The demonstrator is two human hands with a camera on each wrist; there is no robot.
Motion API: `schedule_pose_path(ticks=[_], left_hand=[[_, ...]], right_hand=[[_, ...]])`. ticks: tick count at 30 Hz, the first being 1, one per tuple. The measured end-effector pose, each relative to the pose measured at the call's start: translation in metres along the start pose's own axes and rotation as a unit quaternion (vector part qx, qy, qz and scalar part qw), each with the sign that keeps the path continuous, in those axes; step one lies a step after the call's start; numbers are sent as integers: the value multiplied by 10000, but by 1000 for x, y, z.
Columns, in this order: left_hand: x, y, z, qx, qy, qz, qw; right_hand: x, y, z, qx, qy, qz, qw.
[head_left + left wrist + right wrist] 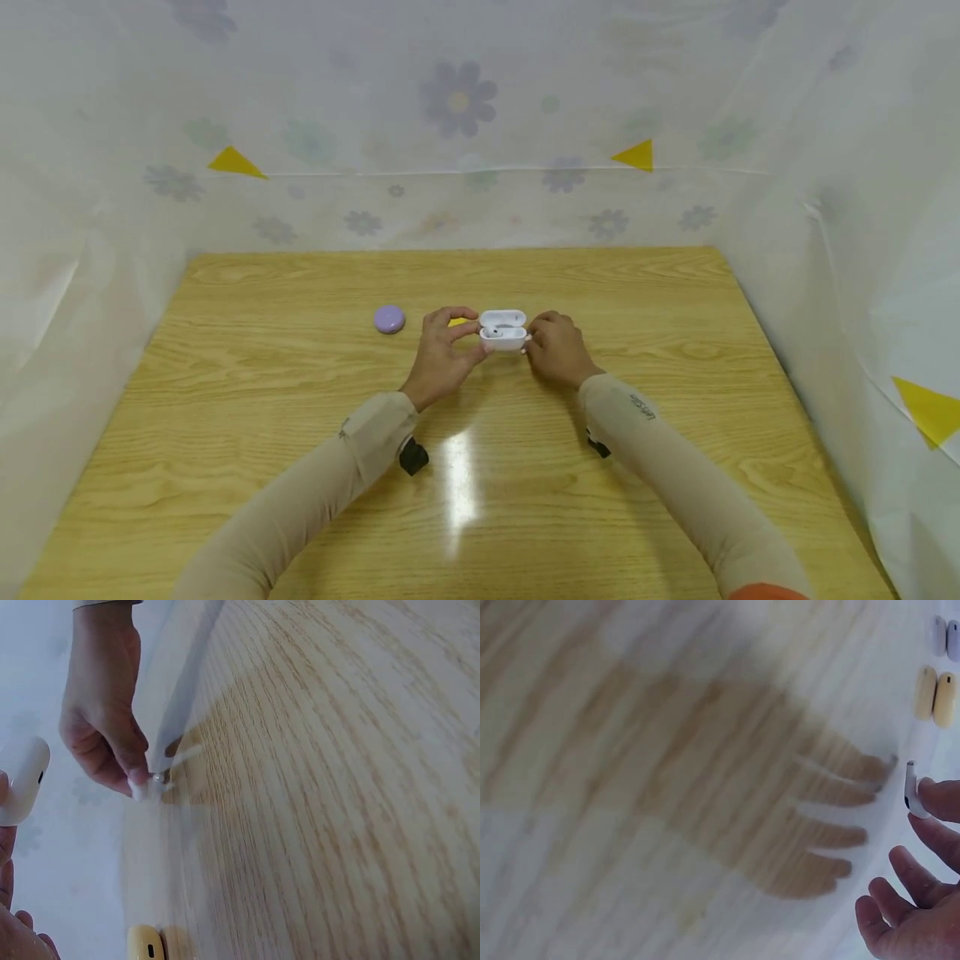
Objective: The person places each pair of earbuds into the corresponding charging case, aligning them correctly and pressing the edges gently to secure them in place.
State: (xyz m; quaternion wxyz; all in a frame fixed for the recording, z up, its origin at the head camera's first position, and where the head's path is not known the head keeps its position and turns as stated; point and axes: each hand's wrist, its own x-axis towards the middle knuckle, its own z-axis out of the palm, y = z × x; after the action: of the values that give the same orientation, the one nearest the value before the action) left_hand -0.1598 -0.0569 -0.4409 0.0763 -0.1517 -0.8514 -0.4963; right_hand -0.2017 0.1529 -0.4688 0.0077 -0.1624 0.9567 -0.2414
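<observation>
My left hand (442,354) grips a white earbud case (503,342) between thumb and fingers, above the table. Its lid is flipped up, and one white earbud (492,332) sits in the left slot. Just right of the case, my right hand (558,346) pinches another white earbud (910,787) between thumb and index finger, stem pointing away from the fingers in the right wrist view. The other right fingers are spread loosely there. In the left wrist view only the rounded back of the case (28,780) and a few left fingertips show at the edge.
A round purple object (389,319) lies on the wooden table (300,283) left of my left hand. A yellow rounded object (142,943) lies behind that hand, mostly hidden in the head view. The glossy top reflects both hands. Flower-patterned sheeting (457,100) encloses the table.
</observation>
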Motion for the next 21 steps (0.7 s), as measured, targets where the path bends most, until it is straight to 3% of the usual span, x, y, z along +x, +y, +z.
schedule_pose_path(ticks=[11, 21], left_hand=[[0, 1, 4, 32, -51, 66, 10000], [1, 5, 2, -25, -121, -95, 9999]], right_hand=[[-7, -3, -28, 312, 941, -568, 9935], [-18, -10, -53, 549, 1326, -839, 9861]])
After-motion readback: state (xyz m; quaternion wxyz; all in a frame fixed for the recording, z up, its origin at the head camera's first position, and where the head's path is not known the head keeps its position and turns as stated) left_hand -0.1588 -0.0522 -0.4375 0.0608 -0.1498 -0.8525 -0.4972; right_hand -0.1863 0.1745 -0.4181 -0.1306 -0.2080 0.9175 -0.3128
